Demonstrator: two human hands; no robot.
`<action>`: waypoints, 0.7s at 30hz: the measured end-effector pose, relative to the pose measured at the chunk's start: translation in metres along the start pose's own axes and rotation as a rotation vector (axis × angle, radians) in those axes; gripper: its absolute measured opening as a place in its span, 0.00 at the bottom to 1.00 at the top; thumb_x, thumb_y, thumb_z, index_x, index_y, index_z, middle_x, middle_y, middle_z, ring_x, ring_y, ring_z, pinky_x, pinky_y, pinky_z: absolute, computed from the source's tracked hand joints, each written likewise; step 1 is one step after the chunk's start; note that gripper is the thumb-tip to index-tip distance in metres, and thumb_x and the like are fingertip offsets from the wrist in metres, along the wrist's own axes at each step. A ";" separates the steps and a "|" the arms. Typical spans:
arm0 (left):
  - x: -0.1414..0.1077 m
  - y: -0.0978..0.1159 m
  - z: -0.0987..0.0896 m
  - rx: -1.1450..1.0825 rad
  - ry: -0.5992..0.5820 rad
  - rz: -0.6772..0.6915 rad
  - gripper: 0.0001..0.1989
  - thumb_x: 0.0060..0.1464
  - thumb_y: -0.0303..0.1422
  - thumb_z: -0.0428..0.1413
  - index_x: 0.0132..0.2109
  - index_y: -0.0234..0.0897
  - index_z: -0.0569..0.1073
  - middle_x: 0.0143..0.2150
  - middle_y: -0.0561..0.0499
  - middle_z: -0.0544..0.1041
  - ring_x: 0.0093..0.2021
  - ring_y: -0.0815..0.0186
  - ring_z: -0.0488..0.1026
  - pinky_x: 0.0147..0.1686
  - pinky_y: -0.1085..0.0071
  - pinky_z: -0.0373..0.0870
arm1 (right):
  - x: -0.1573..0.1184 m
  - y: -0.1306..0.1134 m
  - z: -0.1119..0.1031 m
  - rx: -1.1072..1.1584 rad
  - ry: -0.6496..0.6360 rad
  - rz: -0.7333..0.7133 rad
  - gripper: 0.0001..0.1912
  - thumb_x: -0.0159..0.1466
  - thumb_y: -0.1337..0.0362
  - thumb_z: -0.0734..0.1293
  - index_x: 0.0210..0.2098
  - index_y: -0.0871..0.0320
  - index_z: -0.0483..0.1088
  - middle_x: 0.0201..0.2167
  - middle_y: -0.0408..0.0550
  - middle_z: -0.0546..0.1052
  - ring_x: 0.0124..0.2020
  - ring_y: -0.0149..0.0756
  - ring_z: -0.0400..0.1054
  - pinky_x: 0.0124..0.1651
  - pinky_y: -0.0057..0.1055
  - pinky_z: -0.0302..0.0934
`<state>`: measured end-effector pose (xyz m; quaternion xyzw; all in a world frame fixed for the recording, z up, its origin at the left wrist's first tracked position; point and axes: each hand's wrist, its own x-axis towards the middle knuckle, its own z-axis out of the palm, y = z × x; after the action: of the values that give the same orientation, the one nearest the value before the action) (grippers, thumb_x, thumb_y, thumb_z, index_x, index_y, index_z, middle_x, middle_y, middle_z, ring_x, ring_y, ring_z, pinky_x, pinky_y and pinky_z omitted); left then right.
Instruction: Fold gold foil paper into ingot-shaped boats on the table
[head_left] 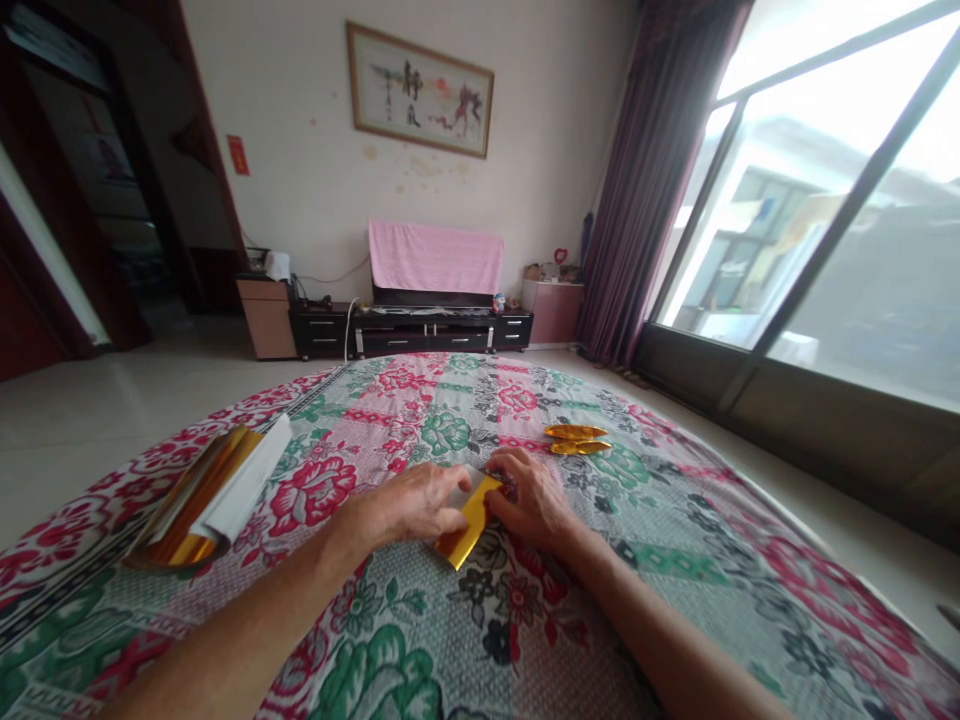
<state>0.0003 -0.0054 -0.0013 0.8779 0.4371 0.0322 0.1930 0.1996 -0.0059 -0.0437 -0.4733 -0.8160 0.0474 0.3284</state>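
A strip of gold foil paper (474, 528) with a pale backing at its far left lies slantwise on the tablecloth between my hands. My left hand (420, 503) holds its left side, with thumb and fingers bent onto the paper. Along the right edge, my right hand (534, 497) grips the same paper, its thumb on the gold face and its fingers curled over the far end. Some of the right fingertips are hidden. Beyond my right hand, two folded gold paper pieces (577, 433), long with pointed ends, lie side by side.
A stack of gold and white paper sheets (195, 510) rests to the left on the flowered tablecloth (420, 640). Past the table's rounded far edge stands a low black TV cabinet (424, 335), with a pink cloth (435, 255) above it. A large window is on the right.
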 end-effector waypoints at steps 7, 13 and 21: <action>0.001 -0.002 0.002 0.010 0.018 0.035 0.17 0.48 0.40 0.51 0.46 0.41 0.66 0.33 0.49 0.72 0.29 0.67 0.65 0.27 0.70 0.56 | -0.003 -0.008 -0.007 -0.068 0.006 -0.169 0.04 0.55 0.69 0.65 0.31 0.55 0.69 0.37 0.46 0.70 0.40 0.37 0.62 0.47 0.36 0.52; 0.002 -0.003 0.002 -0.006 -0.005 0.032 0.14 0.47 0.38 0.52 0.41 0.39 0.68 0.30 0.50 0.71 0.28 0.69 0.63 0.26 0.70 0.54 | -0.004 -0.014 -0.010 -0.104 -0.075 -0.168 0.05 0.58 0.68 0.62 0.28 0.56 0.69 0.28 0.43 0.69 0.33 0.33 0.61 0.42 0.33 0.52; 0.000 -0.005 -0.002 -0.052 -0.087 0.028 0.17 0.44 0.38 0.55 0.43 0.38 0.67 0.32 0.50 0.70 0.28 0.69 0.63 0.25 0.70 0.55 | -0.008 -0.019 -0.016 -0.130 -0.108 -0.186 0.07 0.55 0.60 0.66 0.29 0.58 0.67 0.30 0.45 0.68 0.35 0.35 0.60 0.43 0.34 0.51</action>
<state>-0.0040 -0.0021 -0.0017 0.8791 0.4150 0.0080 0.2341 0.1980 -0.0262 -0.0278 -0.4128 -0.8741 -0.0108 0.2557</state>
